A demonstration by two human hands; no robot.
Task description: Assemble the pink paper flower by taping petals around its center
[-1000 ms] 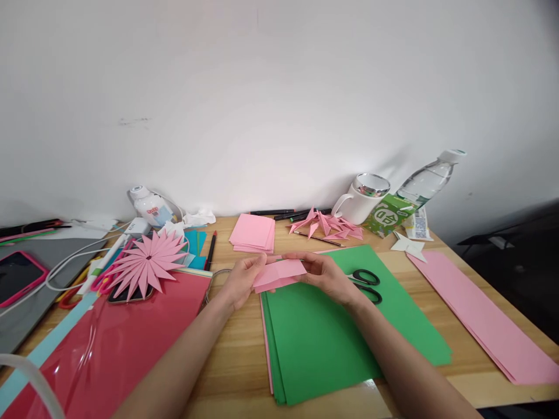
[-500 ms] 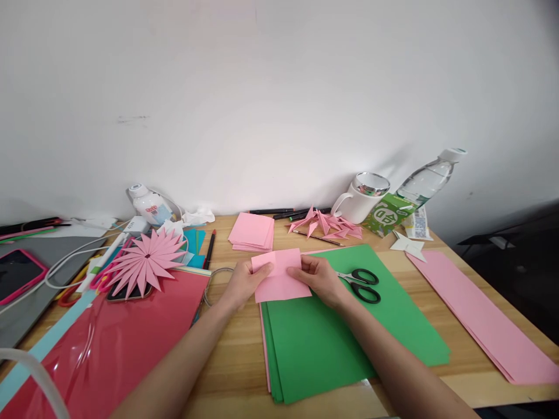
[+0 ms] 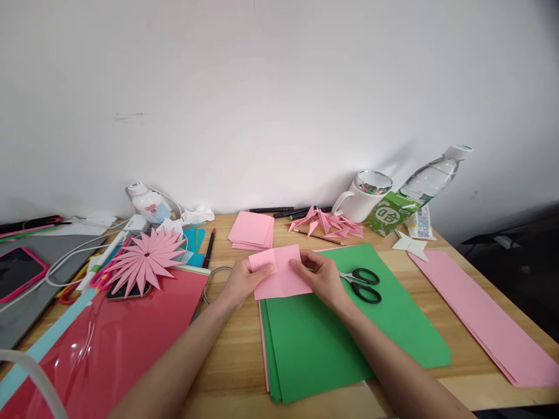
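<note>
A pink square of paper [image 3: 282, 283] with a crease down its middle is held up between both hands. My left hand [image 3: 243, 281] pinches its left side, thumb on the front face. On the right side my right hand [image 3: 321, 276] grips it, thumb on the front and fingers curled behind, partly hidden. Beneath the paper lies a stack of green sheets [image 3: 332, 349]. Scissors with black handles [image 3: 365, 284] rest on that stack, just right of my right hand. Farther back sits a pile of pink squares [image 3: 251, 230].
Folded pink pieces [image 3: 325, 222] lie near the wall by a white mug [image 3: 364, 198], a green box [image 3: 386, 213] and a water bottle [image 3: 434, 174]. Long pink sheets [image 3: 484, 320] are at right. A pink paper pinwheel [image 3: 147, 256] tops a red folder [image 3: 126, 337] at left.
Both hands keep hold of the pink paper, which has risen very slightly. My right thumb has shifted a little up and right along it.
</note>
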